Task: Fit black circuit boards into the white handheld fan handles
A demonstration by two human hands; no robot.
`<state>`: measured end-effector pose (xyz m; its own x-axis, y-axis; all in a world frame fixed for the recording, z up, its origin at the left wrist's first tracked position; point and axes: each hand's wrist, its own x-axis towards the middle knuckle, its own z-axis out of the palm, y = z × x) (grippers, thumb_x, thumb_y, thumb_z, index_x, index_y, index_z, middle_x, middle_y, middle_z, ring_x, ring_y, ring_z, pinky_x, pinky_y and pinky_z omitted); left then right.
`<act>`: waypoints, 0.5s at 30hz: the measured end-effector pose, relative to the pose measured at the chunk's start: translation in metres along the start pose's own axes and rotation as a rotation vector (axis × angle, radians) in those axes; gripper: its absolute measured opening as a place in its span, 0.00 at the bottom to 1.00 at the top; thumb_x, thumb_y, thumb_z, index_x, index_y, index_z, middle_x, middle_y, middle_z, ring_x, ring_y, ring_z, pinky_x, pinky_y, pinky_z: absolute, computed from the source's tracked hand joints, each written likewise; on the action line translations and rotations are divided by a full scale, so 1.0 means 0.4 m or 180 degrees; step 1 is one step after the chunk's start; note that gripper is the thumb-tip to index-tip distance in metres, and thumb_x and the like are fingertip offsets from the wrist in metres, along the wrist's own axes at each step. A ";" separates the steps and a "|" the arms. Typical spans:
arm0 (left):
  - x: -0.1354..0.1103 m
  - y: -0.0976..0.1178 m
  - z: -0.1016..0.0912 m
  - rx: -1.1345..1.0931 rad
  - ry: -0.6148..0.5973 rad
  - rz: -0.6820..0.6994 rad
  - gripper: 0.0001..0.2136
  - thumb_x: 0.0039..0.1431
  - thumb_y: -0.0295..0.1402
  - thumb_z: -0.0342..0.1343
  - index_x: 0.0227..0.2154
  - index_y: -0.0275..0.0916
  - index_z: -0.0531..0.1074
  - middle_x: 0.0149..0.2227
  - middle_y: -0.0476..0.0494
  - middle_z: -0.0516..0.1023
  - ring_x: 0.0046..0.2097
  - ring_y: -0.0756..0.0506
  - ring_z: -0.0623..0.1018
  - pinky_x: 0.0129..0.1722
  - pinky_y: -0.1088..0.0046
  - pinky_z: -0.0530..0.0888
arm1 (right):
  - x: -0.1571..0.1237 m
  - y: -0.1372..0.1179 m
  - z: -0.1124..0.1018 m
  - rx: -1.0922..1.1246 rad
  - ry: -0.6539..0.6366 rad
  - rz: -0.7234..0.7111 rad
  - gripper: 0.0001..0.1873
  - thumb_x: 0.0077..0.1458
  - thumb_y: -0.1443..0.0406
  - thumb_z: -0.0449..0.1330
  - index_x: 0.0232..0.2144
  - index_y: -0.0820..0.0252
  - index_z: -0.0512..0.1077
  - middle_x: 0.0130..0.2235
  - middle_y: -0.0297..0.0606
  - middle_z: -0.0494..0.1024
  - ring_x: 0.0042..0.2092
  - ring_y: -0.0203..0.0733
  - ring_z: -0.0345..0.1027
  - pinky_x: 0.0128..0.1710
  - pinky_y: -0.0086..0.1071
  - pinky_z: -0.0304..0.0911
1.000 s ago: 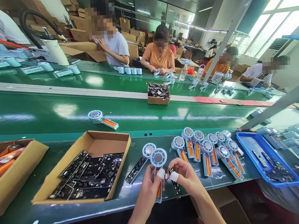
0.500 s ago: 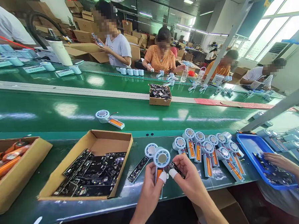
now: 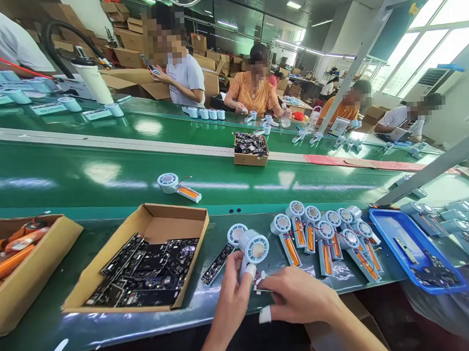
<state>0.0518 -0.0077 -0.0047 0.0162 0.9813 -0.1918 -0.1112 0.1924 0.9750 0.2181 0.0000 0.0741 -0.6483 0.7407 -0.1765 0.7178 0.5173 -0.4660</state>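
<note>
My left hand (image 3: 232,293) is closed around the handle of a light-blue handheld fan (image 3: 257,249), its round head tilted up and to the right. Close beside that handle, my right hand (image 3: 303,295) has its fingers curled on a small circuit board (image 3: 259,288), mostly hidden by the fingers. Thin wires show between the hands. White covers sit on several fingertips. Just behind the held fan lies another light-blue fan (image 3: 236,234) with a black circuit board (image 3: 217,264) along its handle.
Left stands a cardboard tray (image 3: 153,214) of black circuit boards, beside a box (image 3: 70,231) of orange cells. Several fans (image 3: 324,231) with orange cells lie to the right, near a blue tray (image 3: 382,230). One fan (image 3: 168,183) rests on the green belt (image 3: 112,171). Co-workers sit opposite.
The held fan has tilted toward the right. My right hand has turned over and dropped lower with the circuit board. The fan on the belt has shifted right; a neighbour's hand has left the blue tray.
</note>
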 end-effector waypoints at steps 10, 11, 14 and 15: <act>-0.012 -0.012 -0.019 -0.1012 -0.0347 -0.0323 0.18 0.62 0.43 0.53 0.51 0.41 0.67 0.54 0.41 0.77 0.55 0.39 0.76 0.53 0.64 0.71 | 0.050 0.018 0.142 0.3532 0.0581 0.0748 0.35 0.59 0.38 0.52 0.17 0.58 0.60 0.14 0.26 0.58 0.17 0.28 0.49 0.19 0.25 0.46; -0.016 -0.017 -0.018 -0.1004 -0.0402 -0.0277 0.19 0.61 0.42 0.55 0.52 0.42 0.66 0.56 0.41 0.75 0.56 0.39 0.75 0.55 0.64 0.71 | 0.050 0.017 0.151 0.3674 0.0682 0.0752 0.35 0.58 0.36 0.52 0.16 0.57 0.60 0.14 0.25 0.58 0.17 0.28 0.48 0.18 0.25 0.45; -0.024 -0.021 -0.010 -0.0774 -0.0496 -0.0109 0.23 0.59 0.42 0.59 0.55 0.43 0.63 0.59 0.39 0.73 0.60 0.38 0.72 0.57 0.64 0.69 | 0.051 0.013 0.164 0.4055 0.0812 0.0750 0.35 0.57 0.36 0.54 0.17 0.57 0.59 0.14 0.24 0.57 0.16 0.28 0.46 0.17 0.25 0.43; -0.026 -0.020 -0.007 -0.0662 -0.0486 -0.0072 0.24 0.60 0.43 0.59 0.56 0.43 0.62 0.59 0.38 0.72 0.61 0.38 0.72 0.58 0.63 0.69 | 0.050 0.011 0.164 0.4135 0.0834 0.0762 0.35 0.57 0.36 0.55 0.17 0.57 0.59 0.14 0.24 0.57 0.16 0.28 0.45 0.17 0.25 0.43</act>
<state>0.0497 -0.0195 -0.0107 0.1690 0.9693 -0.1788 -0.3107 0.2245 0.9236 0.1916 -0.0109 0.0116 -0.3697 0.8900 -0.2670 -0.0472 -0.3049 -0.9512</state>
